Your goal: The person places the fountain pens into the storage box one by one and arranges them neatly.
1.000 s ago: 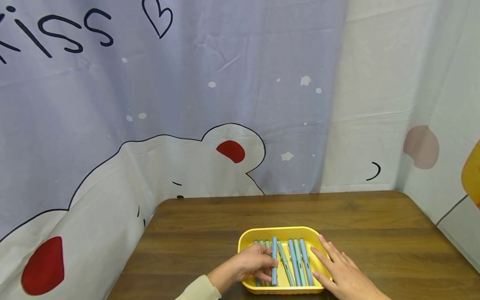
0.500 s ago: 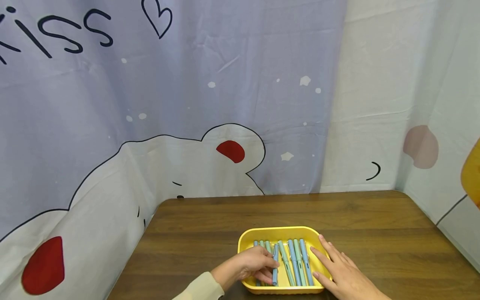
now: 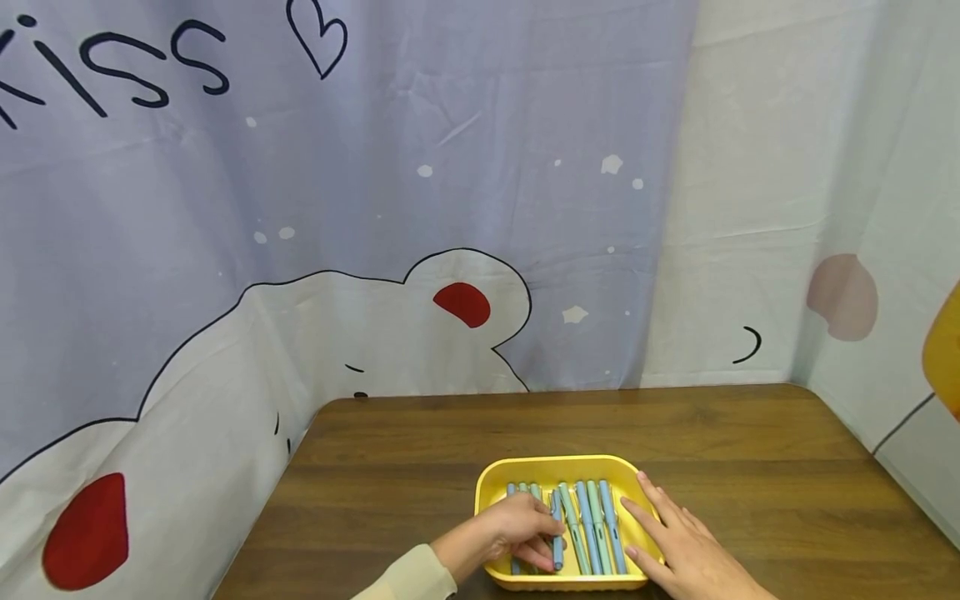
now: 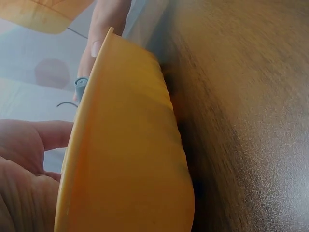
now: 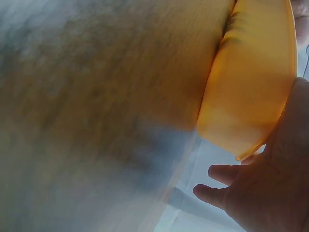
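Observation:
A yellow plastic tray point(image 3: 551, 462) holds several blue and green pens, lying side by side and pointing away from me. Reaching over the left of the tray, my left hand point(image 3: 519, 527) pinches a blue pen point(image 3: 557, 507) between thumb and fingers, close to a green pen point(image 3: 570, 512) on its right. That hand partly covers the pens at the left end. On the opposite side, my right hand point(image 3: 686, 546) rests at the tray's right rim with fingers spread and straight. In the left wrist view, the tray wall point(image 4: 130, 130) hides most of the pens.
The tray stands near the front of a brown wooden table point(image 3: 420, 433). Behind the table and along its sides hangs a printed curtain point(image 3: 450, 200). Another blue pen point(image 3: 611, 521) lies at the right end of the row.
My left hand has lowered the blue pen into the tray and shifted it slightly right, towards the green pen. The right hand stays at the rim.

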A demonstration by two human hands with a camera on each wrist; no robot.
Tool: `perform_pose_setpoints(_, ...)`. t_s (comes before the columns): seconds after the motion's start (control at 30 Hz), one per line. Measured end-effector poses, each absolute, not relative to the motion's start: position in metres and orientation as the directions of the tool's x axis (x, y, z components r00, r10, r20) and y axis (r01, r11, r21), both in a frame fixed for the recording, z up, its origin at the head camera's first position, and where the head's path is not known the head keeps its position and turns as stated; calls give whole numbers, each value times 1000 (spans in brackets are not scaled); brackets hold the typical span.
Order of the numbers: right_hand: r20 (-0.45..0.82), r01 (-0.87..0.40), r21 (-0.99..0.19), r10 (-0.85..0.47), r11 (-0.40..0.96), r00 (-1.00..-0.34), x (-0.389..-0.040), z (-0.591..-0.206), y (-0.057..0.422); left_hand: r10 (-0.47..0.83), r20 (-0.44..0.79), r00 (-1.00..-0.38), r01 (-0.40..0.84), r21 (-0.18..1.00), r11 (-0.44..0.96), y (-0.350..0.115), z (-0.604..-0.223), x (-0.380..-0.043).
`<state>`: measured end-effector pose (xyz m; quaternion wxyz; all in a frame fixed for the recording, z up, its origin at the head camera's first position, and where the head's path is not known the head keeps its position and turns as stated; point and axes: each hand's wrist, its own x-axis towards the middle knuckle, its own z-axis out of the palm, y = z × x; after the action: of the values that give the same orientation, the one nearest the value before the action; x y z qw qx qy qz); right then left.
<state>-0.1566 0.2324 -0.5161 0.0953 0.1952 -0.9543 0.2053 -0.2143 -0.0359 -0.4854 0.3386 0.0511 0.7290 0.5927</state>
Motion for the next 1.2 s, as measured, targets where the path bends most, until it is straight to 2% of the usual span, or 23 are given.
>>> perform_pose_setpoints(0.27,266,-409,-355,-328,841,-906,-157,-516,234,480,-405,-778,-289,910,297,-36,-482,-214)
perform_pose_setpoints(0.57,337,-445,-314,-340,839,-878,-158,-523,235,544,-372,-752,-158,903,399,-44,-468,-216)
perform_pose_setpoints(0.9,313,-441,-312,-347,842,-884,-161,-520,239,468,-254,-846,-98,938,332,-67,-444,-223)
perform_pose_setpoints(1.03,302,-448,-305,-361,840,-882,-162,-519,239,451,-217,-866,-85,952,296,-81,-438,-225)
perform_pose_setpoints(1.2,331,-478,-299,-380,826,-864,-163,-512,239,470,-138,-872,-3,961,276,-98,-431,-228)
